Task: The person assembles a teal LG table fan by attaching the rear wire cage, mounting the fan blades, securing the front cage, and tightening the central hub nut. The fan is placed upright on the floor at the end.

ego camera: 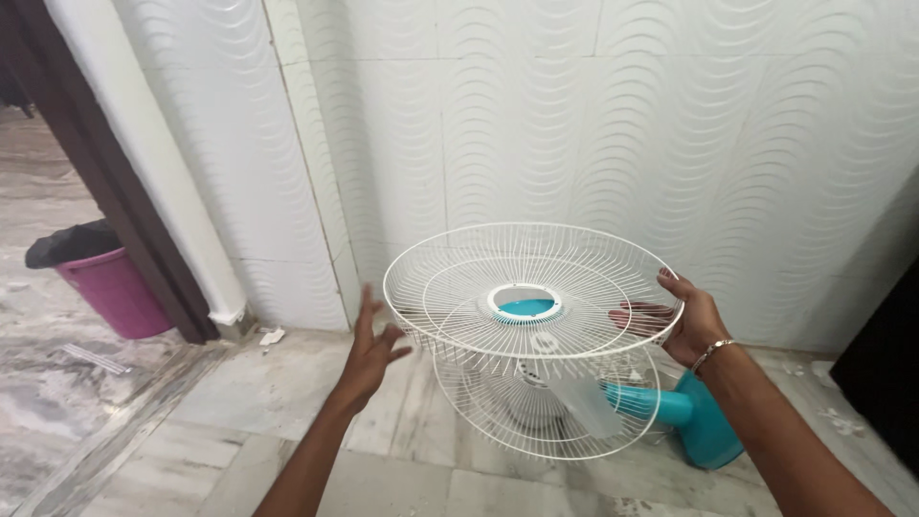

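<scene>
The right hand (691, 327) grips a white wire fan guard (531, 287) by its rim; the open left hand (369, 349) is just beside it.

Two bare forearms are showing from the lower edge, no sleeves reaching into view on either one. The right hand (691, 327) is wearing a thin metal bracelet (711, 353) at the wrist, silvery with small links or beads, too small to tell which. The left hand (369, 350) is wearing nothing, no ring or band showing.
</scene>
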